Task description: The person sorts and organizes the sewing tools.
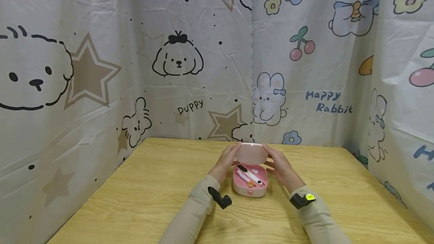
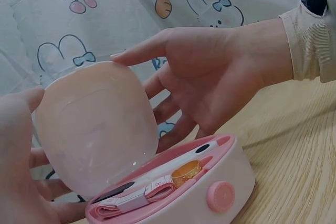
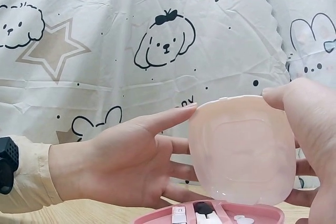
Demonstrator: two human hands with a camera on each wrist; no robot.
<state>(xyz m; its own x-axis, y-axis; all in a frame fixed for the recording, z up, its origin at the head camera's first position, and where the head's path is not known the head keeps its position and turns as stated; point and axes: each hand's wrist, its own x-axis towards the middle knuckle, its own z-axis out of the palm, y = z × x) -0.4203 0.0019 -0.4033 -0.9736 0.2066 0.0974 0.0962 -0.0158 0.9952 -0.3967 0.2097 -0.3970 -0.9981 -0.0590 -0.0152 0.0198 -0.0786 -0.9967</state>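
A small pink sewing box (image 1: 249,191) stands on the table with its translucent lid (image 1: 251,155) raised at the back. My left hand (image 1: 223,162) holds the lid's left side, thumb at the top corner and fingers along the edge. On the opposite side my right hand (image 1: 281,165) holds it the same way. Inside the box lie a folded measuring tape (image 2: 137,199), a gold ring-shaped thimble (image 2: 186,172) and a slim white tool (image 1: 252,176) with a black end. Small white pieces (image 3: 243,219) sit in a rear compartment. A round pink button (image 2: 220,196) marks the box front.
The wooden table (image 1: 162,187) extends around the box on all sides. Printed curtains (image 1: 203,86) with cartoon animals hang behind it and along both sides. Each sleeve carries a black wrist camera, such as the left one (image 1: 219,198).
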